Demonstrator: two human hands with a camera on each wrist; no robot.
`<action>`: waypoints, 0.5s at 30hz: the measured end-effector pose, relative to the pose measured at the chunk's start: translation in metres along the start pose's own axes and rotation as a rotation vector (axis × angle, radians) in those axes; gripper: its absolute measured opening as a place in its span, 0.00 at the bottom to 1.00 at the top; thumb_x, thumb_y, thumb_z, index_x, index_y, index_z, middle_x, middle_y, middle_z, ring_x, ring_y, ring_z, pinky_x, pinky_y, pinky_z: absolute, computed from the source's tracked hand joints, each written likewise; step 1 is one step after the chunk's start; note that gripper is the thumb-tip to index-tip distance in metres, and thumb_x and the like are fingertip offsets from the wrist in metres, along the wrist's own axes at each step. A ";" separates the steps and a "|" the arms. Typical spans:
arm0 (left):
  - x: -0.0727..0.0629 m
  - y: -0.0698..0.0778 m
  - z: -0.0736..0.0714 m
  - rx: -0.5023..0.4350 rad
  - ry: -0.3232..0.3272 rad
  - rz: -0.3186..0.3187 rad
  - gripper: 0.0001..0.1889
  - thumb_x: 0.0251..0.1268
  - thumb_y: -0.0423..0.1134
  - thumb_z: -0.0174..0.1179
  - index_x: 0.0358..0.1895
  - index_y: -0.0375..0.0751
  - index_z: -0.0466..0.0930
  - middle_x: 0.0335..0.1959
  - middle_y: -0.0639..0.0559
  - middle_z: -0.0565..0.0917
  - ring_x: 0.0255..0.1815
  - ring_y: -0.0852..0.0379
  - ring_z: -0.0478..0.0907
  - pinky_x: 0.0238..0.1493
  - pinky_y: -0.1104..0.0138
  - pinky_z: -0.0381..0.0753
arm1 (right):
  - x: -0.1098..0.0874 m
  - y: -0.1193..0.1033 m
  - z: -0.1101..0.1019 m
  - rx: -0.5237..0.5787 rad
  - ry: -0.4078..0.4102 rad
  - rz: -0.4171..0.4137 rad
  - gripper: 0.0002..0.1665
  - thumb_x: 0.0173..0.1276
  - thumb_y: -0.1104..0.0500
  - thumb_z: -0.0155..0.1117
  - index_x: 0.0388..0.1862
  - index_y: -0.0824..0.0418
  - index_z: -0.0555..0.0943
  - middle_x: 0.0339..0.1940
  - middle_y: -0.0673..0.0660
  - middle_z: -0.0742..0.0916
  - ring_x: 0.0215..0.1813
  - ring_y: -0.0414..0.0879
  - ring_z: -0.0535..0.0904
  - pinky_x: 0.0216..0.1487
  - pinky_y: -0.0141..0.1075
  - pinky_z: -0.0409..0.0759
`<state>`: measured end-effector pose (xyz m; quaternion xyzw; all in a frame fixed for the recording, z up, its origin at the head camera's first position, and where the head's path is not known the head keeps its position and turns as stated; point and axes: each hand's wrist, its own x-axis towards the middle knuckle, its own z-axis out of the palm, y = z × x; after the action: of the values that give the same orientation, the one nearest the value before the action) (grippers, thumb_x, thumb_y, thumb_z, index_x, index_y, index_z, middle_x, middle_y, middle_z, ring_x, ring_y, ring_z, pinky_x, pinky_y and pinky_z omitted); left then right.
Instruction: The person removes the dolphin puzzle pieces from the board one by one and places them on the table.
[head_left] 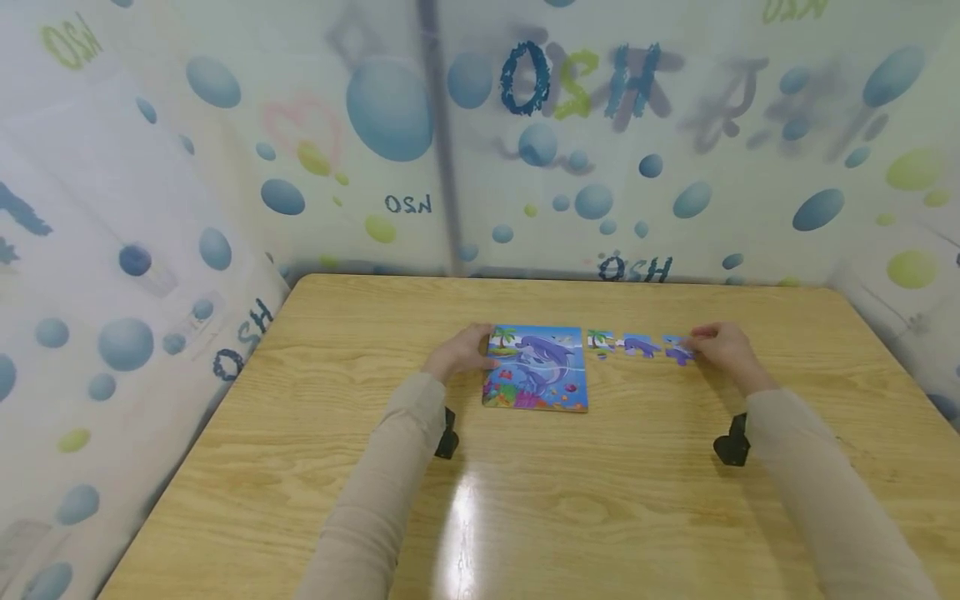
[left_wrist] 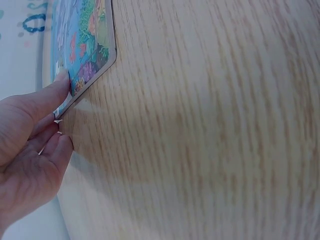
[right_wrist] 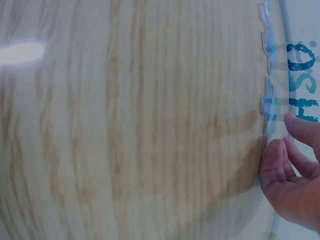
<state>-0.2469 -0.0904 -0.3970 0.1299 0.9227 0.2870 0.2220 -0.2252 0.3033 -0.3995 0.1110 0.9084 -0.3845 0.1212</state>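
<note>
A square puzzle board point(head_left: 536, 367) with a dolphin picture lies on the wooden table. My left hand point(head_left: 462, 350) holds its left edge; in the left wrist view the thumb point(left_wrist: 61, 82) rests on the printed face and the other fingers are at the edge. To the board's right, loose puzzle pieces form a row: a palm tree piece point(head_left: 599, 339), a purple dolphin piece point(head_left: 641, 345) and another purple-and-blue piece point(head_left: 678, 350). My right hand point(head_left: 726, 350) touches or nearly touches the last piece; in the right wrist view thumb and fingers stand apart beside it.
The wooden table point(head_left: 570, 517) reaches back to a patterned curtain point(head_left: 480, 225) printed with bubbles and lettering. A black wrist mount point(head_left: 447, 435) sits by the left sleeve, and another black mount point(head_left: 732, 442) by the right.
</note>
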 end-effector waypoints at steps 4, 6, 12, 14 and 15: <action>0.000 0.000 0.000 0.003 0.002 0.004 0.36 0.60 0.40 0.59 0.69 0.37 0.54 0.71 0.42 0.56 0.73 0.47 0.50 0.73 0.57 0.54 | 0.000 -0.004 -0.001 0.071 -0.011 0.027 0.35 0.69 0.50 0.49 0.63 0.77 0.60 0.58 0.73 0.71 0.57 0.60 0.71 0.52 0.41 0.78; 0.000 0.000 0.000 0.003 0.002 0.005 0.36 0.60 0.40 0.59 0.70 0.37 0.54 0.71 0.42 0.56 0.73 0.47 0.50 0.73 0.57 0.53 | 0.001 -0.008 0.000 0.080 0.000 0.029 0.35 0.69 0.50 0.49 0.64 0.76 0.61 0.59 0.73 0.70 0.57 0.59 0.71 0.51 0.40 0.77; -0.001 -0.001 0.000 -0.007 0.002 0.005 0.36 0.60 0.40 0.60 0.70 0.38 0.54 0.72 0.42 0.56 0.73 0.47 0.49 0.74 0.57 0.52 | 0.002 -0.027 0.007 0.084 -0.020 -0.006 0.34 0.69 0.51 0.49 0.64 0.75 0.61 0.61 0.74 0.69 0.52 0.56 0.75 0.51 0.40 0.79; -0.001 -0.002 0.000 -0.012 0.001 0.012 0.36 0.60 0.39 0.60 0.70 0.38 0.54 0.72 0.42 0.56 0.73 0.46 0.49 0.74 0.57 0.51 | 0.001 -0.034 0.011 0.091 -0.054 -0.026 0.34 0.70 0.51 0.48 0.65 0.75 0.60 0.61 0.74 0.68 0.54 0.58 0.75 0.55 0.43 0.78; -0.001 -0.002 0.000 -0.013 0.000 0.018 0.36 0.60 0.39 0.59 0.69 0.37 0.54 0.72 0.42 0.56 0.73 0.46 0.49 0.74 0.56 0.51 | 0.001 -0.037 0.014 0.089 -0.066 -0.035 0.34 0.70 0.51 0.47 0.65 0.74 0.60 0.62 0.74 0.68 0.55 0.60 0.74 0.57 0.44 0.77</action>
<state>-0.2464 -0.0925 -0.3976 0.1366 0.9196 0.2952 0.2205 -0.2351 0.2680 -0.3839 0.0877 0.8878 -0.4299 0.1392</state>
